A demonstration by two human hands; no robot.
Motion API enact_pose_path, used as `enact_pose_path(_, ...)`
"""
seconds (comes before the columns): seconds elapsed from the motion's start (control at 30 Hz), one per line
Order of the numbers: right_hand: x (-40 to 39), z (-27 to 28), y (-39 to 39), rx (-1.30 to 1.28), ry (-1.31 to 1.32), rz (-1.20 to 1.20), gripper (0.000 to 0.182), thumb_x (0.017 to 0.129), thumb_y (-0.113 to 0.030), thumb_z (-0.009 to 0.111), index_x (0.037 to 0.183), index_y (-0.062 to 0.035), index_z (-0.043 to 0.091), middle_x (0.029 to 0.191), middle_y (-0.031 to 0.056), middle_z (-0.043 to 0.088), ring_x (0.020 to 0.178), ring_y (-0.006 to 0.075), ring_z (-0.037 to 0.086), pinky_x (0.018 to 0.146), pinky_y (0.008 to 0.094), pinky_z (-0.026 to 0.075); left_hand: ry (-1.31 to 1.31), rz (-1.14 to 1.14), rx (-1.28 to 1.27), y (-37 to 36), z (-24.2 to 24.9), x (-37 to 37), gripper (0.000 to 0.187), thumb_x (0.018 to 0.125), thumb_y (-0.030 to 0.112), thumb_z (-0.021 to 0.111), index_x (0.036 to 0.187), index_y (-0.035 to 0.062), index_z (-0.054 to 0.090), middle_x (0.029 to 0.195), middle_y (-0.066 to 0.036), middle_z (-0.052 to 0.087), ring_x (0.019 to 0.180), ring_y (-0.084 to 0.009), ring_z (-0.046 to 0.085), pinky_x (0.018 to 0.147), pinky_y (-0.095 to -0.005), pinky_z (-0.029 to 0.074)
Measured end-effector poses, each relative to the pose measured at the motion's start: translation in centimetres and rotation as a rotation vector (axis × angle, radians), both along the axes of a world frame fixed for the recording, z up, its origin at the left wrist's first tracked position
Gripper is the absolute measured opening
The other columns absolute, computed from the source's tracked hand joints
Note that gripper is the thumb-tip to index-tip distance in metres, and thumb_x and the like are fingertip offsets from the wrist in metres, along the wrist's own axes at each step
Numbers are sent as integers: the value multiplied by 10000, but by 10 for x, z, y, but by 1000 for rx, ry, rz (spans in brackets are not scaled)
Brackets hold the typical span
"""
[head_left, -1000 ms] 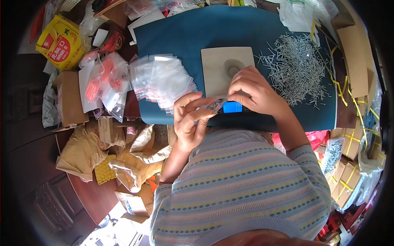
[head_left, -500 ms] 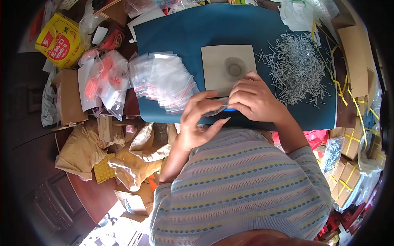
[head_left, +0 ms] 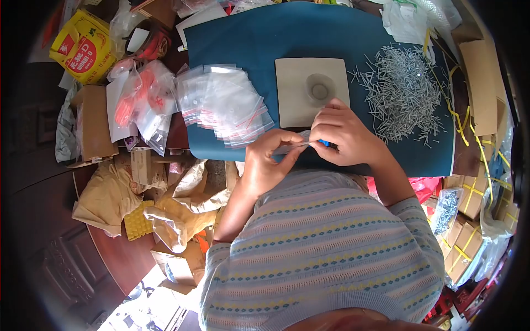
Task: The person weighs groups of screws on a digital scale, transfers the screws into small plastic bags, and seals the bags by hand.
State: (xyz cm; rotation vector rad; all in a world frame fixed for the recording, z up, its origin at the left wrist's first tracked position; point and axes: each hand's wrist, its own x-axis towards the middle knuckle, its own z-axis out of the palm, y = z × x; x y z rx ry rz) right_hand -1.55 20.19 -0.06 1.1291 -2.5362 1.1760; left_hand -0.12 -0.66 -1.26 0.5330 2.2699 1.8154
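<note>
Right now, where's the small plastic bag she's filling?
Head view, centre: the small plastic bag is pinched between the left hand and right hand, just below the scale, over the blue mat.

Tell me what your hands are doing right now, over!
Left hand and right hand both pinch one small clear bag. Bag held above the scale. Nothing blocking.

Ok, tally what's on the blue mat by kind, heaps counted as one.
Small clear bag pinched between the left hand and right hand: 1
Scale: 1
Heap of metal pins: 1
Heap of empty clear bags: 1
Total: 4
</note>
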Motion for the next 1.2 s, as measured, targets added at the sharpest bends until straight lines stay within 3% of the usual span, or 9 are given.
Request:
enact_pose_path(0.3,2,-6,-9,-30,57,-35,215,811,-232,683,671,-108,577,652,-6,527,679,163,536,795,345,364,61,-50,-142,0,11,-4,136,744,-70,696,852,2,655,881,-125,670,832,-228,676,745,-314,533)
enact_pose_path(0.5,3,-3,-15,-7,224,-26,314,771,-328,710,611,-108,553,631,-13,510,715,158,558,863,372,365,-101,-76,44,-2,11,2,112,743,-93,700,788,-13,635,943,-150,694,949,-233,669,852,-354,522)
enact_pose_path(0.73,-4,3,10,-131,131,-97,319,701,-255,777,606,-94,519,642,18,500,680,197,557,812,385,402,-191,133,251,-43,0,-7,155,753,-89,714,731,25,611,971,-140,699,1077,-292,624,916,-389,499)
enact_pose_path(0.87,-5,-2,7,-126,117,-44,314,675,-230,793,615,-79,525,682,27,497,702,220,543,775,368,409,-17,37,361,-49,-10,-14,325,716,4,781,969,33,580,1164,-168,612,1167,-305,556,989,-406,446)
enact_pose_path(0.93,-5,-3,-1,-150,106,9,306,695,-246,786,633,-80,537,704,24,509,721,204,543,781,367,412,82,109,252,-31,-4,-15,500,685,63,819,1100,36,543,1288,-181,532,1228,-306,500,1031,-415,407)
enact_pose_path(0.97,-4,-3,-3,-175,85,31,301,703,-251,783,639,-82,543,706,24,512,723,199,544,782,365,413,57,83,251,-27,-3,-13,722,642,114,852,1239,29,456,1388,-175,425,1272,-281,442,1066,-405,357)
enact_pose_path(1.03,-3,-4,-7,-216,86,55,290,727,-266,773,669,-83,557,704,18,520,728,192,547,784,364,413,87,96,118,-17,-3,-10,699,639,134,858,1223,13,492,1317,-161,506,1215,-264,498,1033,-388,382)
enact_pose_path(1.1,-1,-6,-11,-243,90,80,288,737,-275,767,680,-82,560,704,14,524,732,191,550,785,365,413,51,-28,53,-22,-12,-8,270,735,53,782,977,12,669,1009,-110,681,975,-210,633,921,-368,457)
enact_pose_path(1.2,-1,-10,0,-179,-58,12,209,733,-234,775,781,-97,625,761,5,585,785,197,585,781,366,422,-29,-49,72,-34,-8,-2,102,778,-32,715,868,12,702,841,-90,700,807,-156,654,799,-309,497)
